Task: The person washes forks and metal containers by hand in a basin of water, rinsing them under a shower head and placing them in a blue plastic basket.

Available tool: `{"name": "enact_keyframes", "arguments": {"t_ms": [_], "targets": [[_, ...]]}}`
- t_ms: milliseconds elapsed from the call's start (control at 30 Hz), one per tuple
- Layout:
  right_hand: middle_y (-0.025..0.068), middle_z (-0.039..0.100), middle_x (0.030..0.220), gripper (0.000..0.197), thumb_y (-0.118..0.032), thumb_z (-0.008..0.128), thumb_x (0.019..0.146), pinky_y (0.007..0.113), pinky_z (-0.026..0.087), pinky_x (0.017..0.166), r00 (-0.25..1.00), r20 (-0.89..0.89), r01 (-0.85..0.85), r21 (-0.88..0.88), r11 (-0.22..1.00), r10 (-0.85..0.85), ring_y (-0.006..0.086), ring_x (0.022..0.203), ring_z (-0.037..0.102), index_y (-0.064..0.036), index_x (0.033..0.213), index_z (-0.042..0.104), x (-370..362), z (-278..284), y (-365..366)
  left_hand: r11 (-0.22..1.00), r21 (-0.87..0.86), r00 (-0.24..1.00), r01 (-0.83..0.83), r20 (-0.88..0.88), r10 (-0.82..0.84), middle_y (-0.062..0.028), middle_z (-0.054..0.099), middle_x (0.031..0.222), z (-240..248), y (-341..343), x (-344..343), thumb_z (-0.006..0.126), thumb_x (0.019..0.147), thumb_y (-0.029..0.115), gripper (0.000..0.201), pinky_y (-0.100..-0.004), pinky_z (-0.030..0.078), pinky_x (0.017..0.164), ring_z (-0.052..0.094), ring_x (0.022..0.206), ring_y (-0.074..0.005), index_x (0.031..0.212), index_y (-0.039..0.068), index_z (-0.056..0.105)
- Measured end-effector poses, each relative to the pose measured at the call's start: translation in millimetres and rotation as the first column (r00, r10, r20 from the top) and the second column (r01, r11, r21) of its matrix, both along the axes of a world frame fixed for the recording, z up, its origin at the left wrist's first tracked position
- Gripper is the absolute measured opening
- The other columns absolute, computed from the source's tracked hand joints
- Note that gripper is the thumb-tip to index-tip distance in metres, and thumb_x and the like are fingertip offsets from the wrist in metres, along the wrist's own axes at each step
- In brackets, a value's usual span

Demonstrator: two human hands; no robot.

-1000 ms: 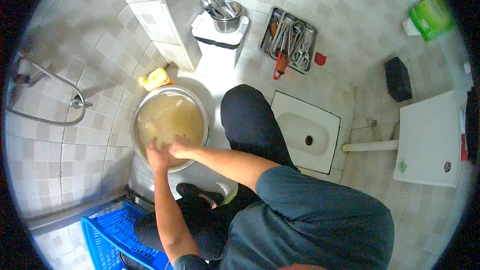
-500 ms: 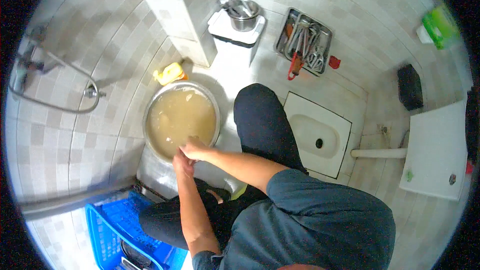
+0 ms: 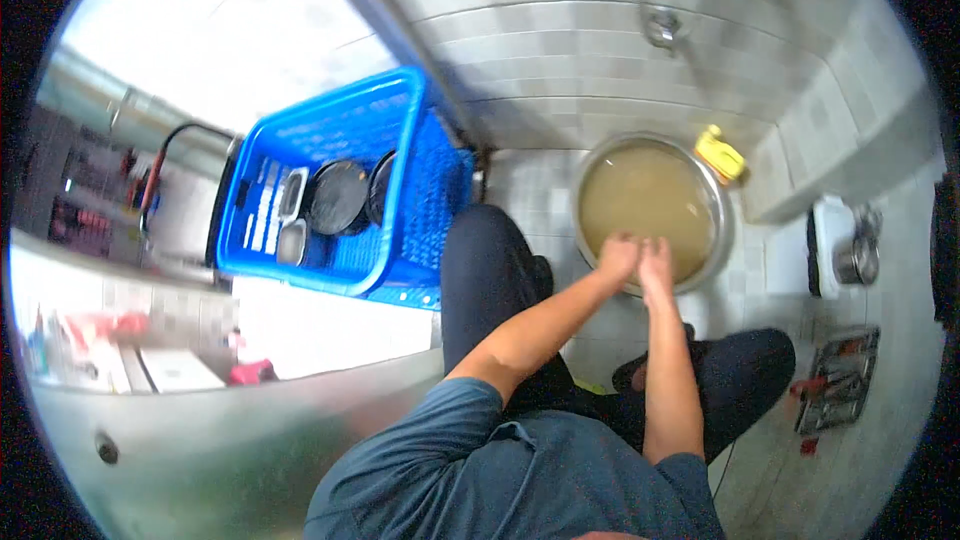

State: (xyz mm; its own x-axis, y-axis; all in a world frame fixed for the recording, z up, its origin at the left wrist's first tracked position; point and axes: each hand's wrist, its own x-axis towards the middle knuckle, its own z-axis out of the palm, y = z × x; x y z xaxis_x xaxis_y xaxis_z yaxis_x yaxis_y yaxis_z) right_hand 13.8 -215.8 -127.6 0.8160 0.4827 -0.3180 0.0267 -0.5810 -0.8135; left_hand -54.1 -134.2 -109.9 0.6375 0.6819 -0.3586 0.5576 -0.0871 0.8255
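Observation:
A wide metal basin [image 3: 722,230] of cloudy, yellowish-brown water [image 3: 650,195] stands on the floor in front of me. Over its near rim my left hand [image 3: 619,258] and my right hand [image 3: 656,265] are side by side, close together, with fingers curled at the water. Whatever may be in them is too small or hidden to make out. A yellow bottle [image 3: 720,155] is on the floor just beyond the basin's far right rim.
To the left sits a blue plastic crate [image 3: 408,180] holding round black pans [image 3: 338,197] and small metal trays [image 3: 292,242]. At right are a white bin [image 3: 828,240] bearing a metal pot [image 3: 857,262], and a metal tray of tools [image 3: 840,380]. A shower fitting [image 3: 662,28] hangs on the wall.
My view has swung left, bringing the whole crate into sight and shifting the basin to the right. My hands, crossed together before, are now side by side at the basin's near rim.

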Motion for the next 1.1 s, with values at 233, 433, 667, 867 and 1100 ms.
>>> {"name": "enact_keyframes", "arguments": {"t_ms": [233, 433, 667, 867, 1100], "targets": [[0.0198, 0.044, 0.144, 0.055, -0.03, 0.046, 0.101, 0.039, 0.037, 0.107, 0.985, 0.173, -0.044, 0.406, 0.913, -0.029, 0.0301, 0.129, 0.046, 0.0013, 0.146, 0.034, 17.3, 81.8, -0.3, 0.884, 0.353, 0.741, -0.308, 0.672, -0.011, -0.0251, 0.059, 0.119, 71.6, -6.6, 5.5, 0.053, 0.093, 0.02, 0.04, -0.0402, 0.047, 0.095, 0.058, 0.107, -0.0397, 0.124, -0.003, 0.056], [0.0087, 0.057, 0.114, 0.043, -0.037, 0.057, 0.095, 0.041, 0.054, 0.069, 0.883, -0.465, 0.04, 0.206, 0.978, 0.062, 0.0247, 0.092, 0.061, -0.0077, 0.126, 0.051, 27.1, -12.6, -12.3, 0.92, -0.096, 0.916, -0.381, 0.099, 0.389, -0.0236, 0.055, 0.125, 31.7, -4.2, 18.8, 0.058, 0.082, 0.014, 0.051, -0.0432, 0.044, 0.099, 0.055, 0.111, -0.0412, 0.13, -0.002, 0.052], [0.0019, 0.058, 0.088, 0.028, -0.041, 0.06, 0.093, 0.031, 0.051, 0.052, 0.743, -0.666, 0.104, 0.213, 0.972, 0.067, 0.0134, 0.068, 0.06, -0.0137, 0.097, 0.058, 13.7, -10.0, -10.7, 0.965, 0.167, 0.673, -0.204, 0.739, 0.014, -0.0187, 0.056, 0.114, 201.2, 33.2, -21.6, 0.067, 0.083, 0.021, 0.049, -0.0388, 0.049, 0.085, 0.059, 0.101, -0.0304, 0.125, 0.001, 0.052], [0.0116, 0.059, 0.11, 0.04, -0.033, 0.057, 0.095, 0.045, 0.058, 0.065, 0.773, -0.634, 0.066, 0.065, 0.996, -0.01, 0.0288, 0.088, 0.063, -0.0048, 0.122, 0.049, 10.4, -19.5, -20.0, 0.787, 0.417, 0.612, -0.454, 0.788, -0.065, -0.0185, 0.067, 0.107, 295.0, 145.7, -90.1, 0.067, 0.083, 0.021, 0.039, -0.0364, 0.053, 0.083, 0.064, 0.098, -0.0249, 0.114, -0.002, 0.061], [0.0167, 0.058, 0.117, 0.05, -0.033, 0.056, 0.095, 0.046, 0.058, 0.069, 0.789, -0.613, 0.031, -0.006, 0.999, -0.028, 0.0314, 0.095, 0.063, -0.0024, 0.132, 0.042, 26.2, -37.6, -33.5, 0.703, 0.2, 0.547, -0.683, 0.778, 0.31, -0.0168, 0.063, 0.107, 287.1, 325.6, -232.2, 0.06, 0.088, 0.014, 0.038, -0.035, 0.054, 0.076, 0.063, 0.093, -0.024, 0.121, -0.005, 0.055]]}}
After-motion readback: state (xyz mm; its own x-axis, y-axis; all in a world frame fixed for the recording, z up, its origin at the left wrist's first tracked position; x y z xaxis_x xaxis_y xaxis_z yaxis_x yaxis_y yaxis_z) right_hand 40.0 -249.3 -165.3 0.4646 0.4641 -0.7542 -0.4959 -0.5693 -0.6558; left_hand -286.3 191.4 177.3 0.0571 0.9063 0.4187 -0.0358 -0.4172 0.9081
